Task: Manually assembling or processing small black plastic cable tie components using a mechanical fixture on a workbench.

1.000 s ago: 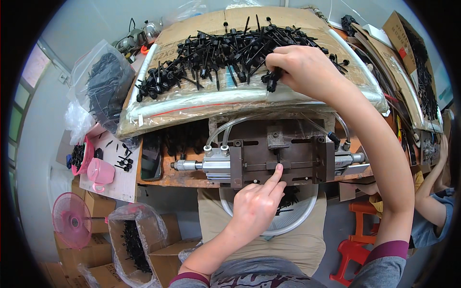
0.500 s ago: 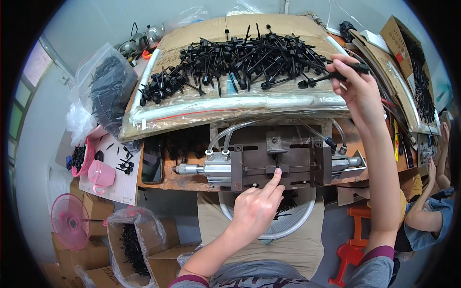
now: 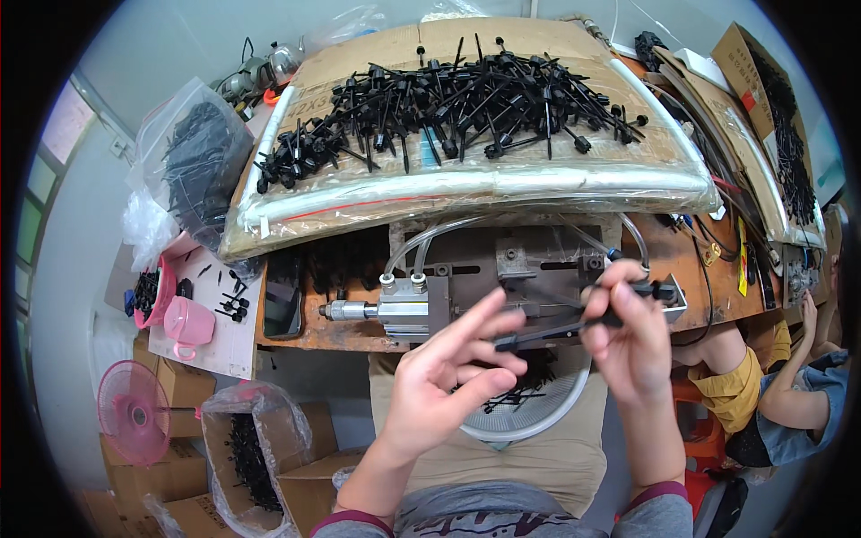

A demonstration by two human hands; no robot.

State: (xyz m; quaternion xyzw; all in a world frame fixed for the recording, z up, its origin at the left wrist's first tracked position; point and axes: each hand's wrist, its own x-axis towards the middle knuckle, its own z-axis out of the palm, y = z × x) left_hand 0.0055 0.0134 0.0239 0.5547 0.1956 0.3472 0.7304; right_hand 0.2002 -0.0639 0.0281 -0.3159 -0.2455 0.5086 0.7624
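Observation:
My right hand (image 3: 632, 345) pinches a few thin black rods with knobbed ends, one of them a black rod (image 3: 556, 334) reaching left over the front of the clamping fixture. Close to that rod's left tip is my left hand (image 3: 444, 386), its fingers spread and slightly blurred; I see nothing gripped in it. Behind both hands lies the dark metal fixture (image 3: 480, 254), partly covered by them, with a silver air cylinder (image 3: 405, 314) on its left. On a raised, plastic-wrapped cardboard board (image 3: 377, 193) beyond it lies a heap of similar black rods (image 3: 457, 99).
Below the fixture, a white basket (image 3: 529, 428) on my lap holds black pieces. Clear air hoses (image 3: 413, 247) arch over the fixture. At left are a pink cup (image 3: 190, 323), a pink fan (image 3: 134, 412) and a lined carton (image 3: 296, 439). Another person's arm (image 3: 798, 386) shows at right.
My right hand has come down from the heap to the fixture, bringing black rods. My left hand has lifted off the fixture's middle, and its fingers have spread.

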